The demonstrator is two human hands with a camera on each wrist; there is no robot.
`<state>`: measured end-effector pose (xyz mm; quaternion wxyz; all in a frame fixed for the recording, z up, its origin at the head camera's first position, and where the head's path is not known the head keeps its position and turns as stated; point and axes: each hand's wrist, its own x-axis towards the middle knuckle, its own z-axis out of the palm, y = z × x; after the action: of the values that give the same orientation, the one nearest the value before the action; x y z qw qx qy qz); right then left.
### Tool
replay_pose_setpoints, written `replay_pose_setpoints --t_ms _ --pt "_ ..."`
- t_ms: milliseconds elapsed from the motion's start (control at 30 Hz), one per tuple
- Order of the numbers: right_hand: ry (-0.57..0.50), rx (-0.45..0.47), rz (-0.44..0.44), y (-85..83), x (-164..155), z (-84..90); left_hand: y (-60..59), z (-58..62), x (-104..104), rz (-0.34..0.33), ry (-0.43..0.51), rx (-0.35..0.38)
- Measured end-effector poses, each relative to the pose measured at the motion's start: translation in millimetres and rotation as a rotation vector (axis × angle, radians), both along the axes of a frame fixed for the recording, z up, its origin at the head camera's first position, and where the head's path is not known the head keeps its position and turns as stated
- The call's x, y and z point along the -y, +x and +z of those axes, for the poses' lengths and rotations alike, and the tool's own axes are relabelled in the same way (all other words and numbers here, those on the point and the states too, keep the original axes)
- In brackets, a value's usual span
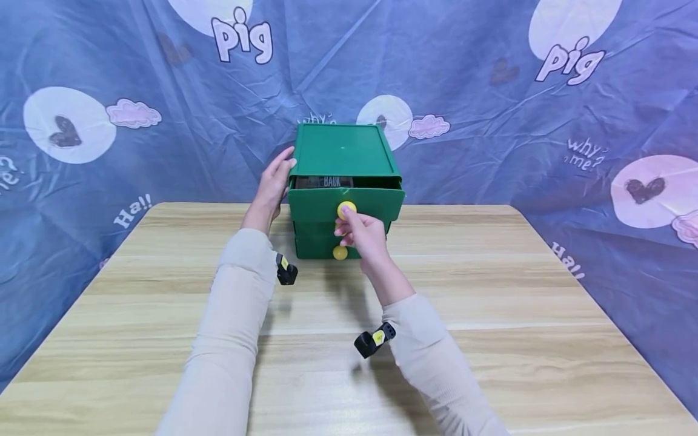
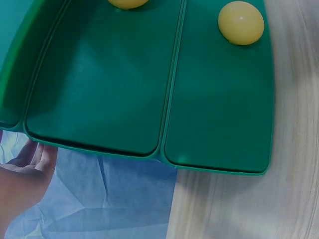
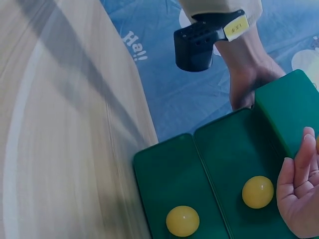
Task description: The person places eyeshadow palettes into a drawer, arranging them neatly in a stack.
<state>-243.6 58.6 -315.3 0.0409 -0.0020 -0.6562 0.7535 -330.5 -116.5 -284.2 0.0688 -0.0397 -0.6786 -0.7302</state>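
A small green drawer cabinet (image 1: 343,148) with round yellow knobs stands toward the far side of the table. Its top drawer (image 1: 313,204) is pulled partway out, and a dark item (image 1: 324,181) lettered "BACK" shows inside. My right hand (image 1: 368,237) pinches the top drawer's knob (image 1: 346,209) between thumb and fingers. Against the cabinet's left side rests my left hand (image 1: 269,191), its fingers extended along the wall near the top edge. In the left wrist view, the two lower drawers (image 2: 214,109) sit closed; their knobs show, one cut off by the frame.
The cabinet rests on a light wooden table (image 1: 463,303). Behind it hangs a blue printed cloth (image 1: 458,54), close to the table's far edge. Black wrist cameras (image 1: 375,340) are strapped below both hands.
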Motion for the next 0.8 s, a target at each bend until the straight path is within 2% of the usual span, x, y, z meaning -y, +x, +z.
replay_pose_setpoints --t_ms 33,67,100,267,300,433,800 --pt "0.005 -0.005 -0.002 -0.7 0.1 0.2 0.1 0.1 0.0 -0.002 0.002 0.001" --pt "-0.014 -0.028 0.017 -12.0 -1.9 -9.9 0.1 0.2 0.0 -0.002 0.005 0.001" --pt "-0.011 -0.033 0.017 -12.7 -1.8 -9.5 0.3 0.4 -0.1 -0.002 0.010 0.003" --pt "-0.004 0.007 0.015 -17.4 -1.0 -5.7 0.2 1.1 -0.2 -0.001 0.024 0.008" --pt "0.019 0.038 -0.002 -8.1 1.2 5.6 0.1 1.2 -0.2 -0.002 0.027 0.010" --pt "0.013 0.082 0.003 -12.3 1.6 8.6 -0.1 0.3 0.1 -0.007 0.045 0.015" --pt "0.010 0.070 0.010 -23.1 3.0 10.6 -0.3 0.8 -0.3 -0.007 0.078 0.005"
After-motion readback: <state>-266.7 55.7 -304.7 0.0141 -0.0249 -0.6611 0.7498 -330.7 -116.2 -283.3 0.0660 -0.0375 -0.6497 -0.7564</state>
